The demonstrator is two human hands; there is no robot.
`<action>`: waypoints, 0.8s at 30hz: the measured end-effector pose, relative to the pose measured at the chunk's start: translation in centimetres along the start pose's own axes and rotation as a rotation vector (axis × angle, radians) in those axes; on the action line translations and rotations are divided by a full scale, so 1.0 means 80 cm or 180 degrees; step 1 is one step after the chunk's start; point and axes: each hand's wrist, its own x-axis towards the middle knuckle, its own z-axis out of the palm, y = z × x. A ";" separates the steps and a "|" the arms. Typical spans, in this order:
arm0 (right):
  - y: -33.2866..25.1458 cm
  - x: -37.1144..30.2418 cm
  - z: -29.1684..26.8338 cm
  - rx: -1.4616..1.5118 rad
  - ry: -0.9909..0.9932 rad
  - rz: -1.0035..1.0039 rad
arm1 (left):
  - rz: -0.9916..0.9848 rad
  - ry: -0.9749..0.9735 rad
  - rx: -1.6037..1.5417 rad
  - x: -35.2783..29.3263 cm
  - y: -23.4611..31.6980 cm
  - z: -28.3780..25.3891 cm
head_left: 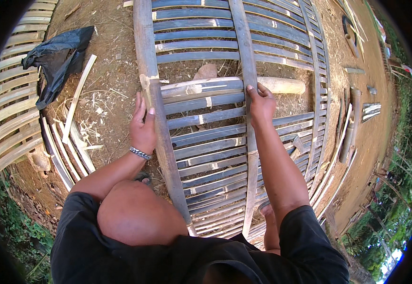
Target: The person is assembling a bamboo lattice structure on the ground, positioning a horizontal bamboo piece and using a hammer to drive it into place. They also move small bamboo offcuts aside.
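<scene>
A long bamboo lattice panel (251, 118) of dark slats and lengthwise rails lies in front of me. My left hand (142, 127) presses against the outer side of its left bamboo rail (155, 94), fingers stretched along it and nothing grasped. A metal chain bracelet (140, 153) is on that wrist. My right hand (262, 105) grips the middle bamboo rail (249, 66), with the thumb on top and fingers curled at its right side. Just beyond, a thick bamboo piece (281, 85) lies crosswise beneath the middle rail, its right end pale.
To the left, a black plastic bag (64, 57) drapes beside another slatted bamboo panel (17, 109), with loose bamboo strips (79, 99) nearby. A hatchet-like tool (299, 144) rests on the panel's right part. Bamboo poles (350, 128) lie on the dirt at right.
</scene>
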 end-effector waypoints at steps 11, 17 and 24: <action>-0.013 0.005 -0.003 -0.0026 -0.0227 0.0279 | -0.0118 -0.0147 -0.0079 0.002 0.002 -0.006; -0.020 0.004 -0.007 -0.0100 -0.0299 0.0381 | -0.0131 -0.0229 0.0009 0.003 0.010 -0.008; 0.006 0.007 -0.017 -0.0645 0.0016 0.0113 | -0.0056 -0.0148 0.0282 -0.001 0.006 -0.010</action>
